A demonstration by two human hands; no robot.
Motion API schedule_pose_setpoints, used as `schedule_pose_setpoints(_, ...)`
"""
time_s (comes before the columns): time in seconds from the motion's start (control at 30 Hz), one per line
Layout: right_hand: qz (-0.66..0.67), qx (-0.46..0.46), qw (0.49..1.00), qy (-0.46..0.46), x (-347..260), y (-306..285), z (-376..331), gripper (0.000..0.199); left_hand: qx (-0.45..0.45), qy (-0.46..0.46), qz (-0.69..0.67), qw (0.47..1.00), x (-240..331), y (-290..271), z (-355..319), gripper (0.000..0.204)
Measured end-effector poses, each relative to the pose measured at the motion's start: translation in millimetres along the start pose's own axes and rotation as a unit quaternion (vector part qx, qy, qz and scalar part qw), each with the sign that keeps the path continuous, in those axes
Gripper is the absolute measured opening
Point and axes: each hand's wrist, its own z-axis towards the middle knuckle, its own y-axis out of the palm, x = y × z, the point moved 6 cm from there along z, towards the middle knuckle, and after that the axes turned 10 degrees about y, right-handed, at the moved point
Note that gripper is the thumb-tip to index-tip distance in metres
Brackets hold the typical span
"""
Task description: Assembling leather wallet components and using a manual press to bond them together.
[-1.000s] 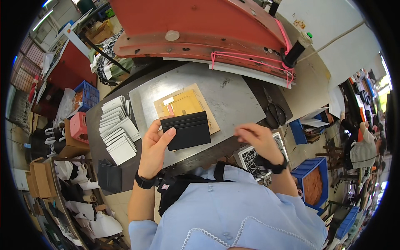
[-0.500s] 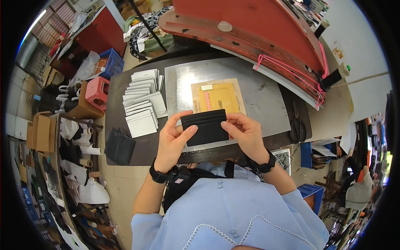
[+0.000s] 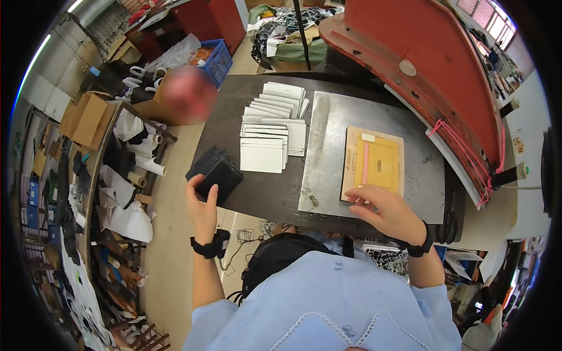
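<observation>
My left hand (image 3: 202,202) is at the left end of the dark worktable, its thumb and fingers around the near edge of a black card holder (image 3: 221,177). That card holder lies over a pile of other black pieces (image 3: 202,159). My right hand (image 3: 383,209) holds nothing; its fingers are loosely bent and apart at the near edge of a wooden cutting-die board (image 3: 349,169). A yellow rectangular template (image 3: 385,165) with a pink strip is on that board. Stacked white card-like pieces (image 3: 261,156) lie in overlapping rows between my hands.
The die board rests on a grey metal plate (image 3: 322,134). A large red press arm (image 3: 404,64) with pink cord overhangs the table's far right. Black scissors (image 3: 449,219) lie at the right edge. A crowded shelf (image 3: 117,193) and blue crate (image 3: 216,62) stand left.
The card holder that both hands held over the table is now at the left pile in my left hand. My right hand has let go of it. The view has swung left.
</observation>
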Motion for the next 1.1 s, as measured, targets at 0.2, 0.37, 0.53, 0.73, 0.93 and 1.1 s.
schedule_pose_setpoints(0.2, -0.237, 0.029, 0.967, -0.094, -46, 26, 53, 0.029, -0.111, 0.124, 0.203, 0.965, -5, 18, 5, 0.074)
schedule_pose_setpoints(0.37, -0.292, 0.124, 0.938, -0.136, -49, 67, 125, 0.026, -0.084, 0.18, 0.248, 0.948, 2, 21, 29, 0.072)
schedule_pose_setpoints(0.53, -0.305, 0.219, 0.91, -0.176, -40, 98, 175, 0.021, -0.099, 0.24, 0.212, 0.942, 54, 52, 43, 0.068)
schedule_pose_setpoints(0.73, -0.358, 0.188, 0.905, -0.131, -40, 103, 187, 0.035, -0.102, 0.206, 0.156, 0.961, 43, 85, 53, 0.05)
schedule_pose_setpoints(0.93, -0.175, 0.222, 0.937, -0.207, -68, 57, 111, 0.045, -0.171, -0.007, -0.244, 0.955, 66, 63, 49, 0.016)
schedule_pose_setpoints(1.1, -0.059, 0.085, 0.989, -0.109, -51, 27, 40, 0.03, -0.332, -0.005, -0.364, 0.87, 147, 63, 42, 0.016)
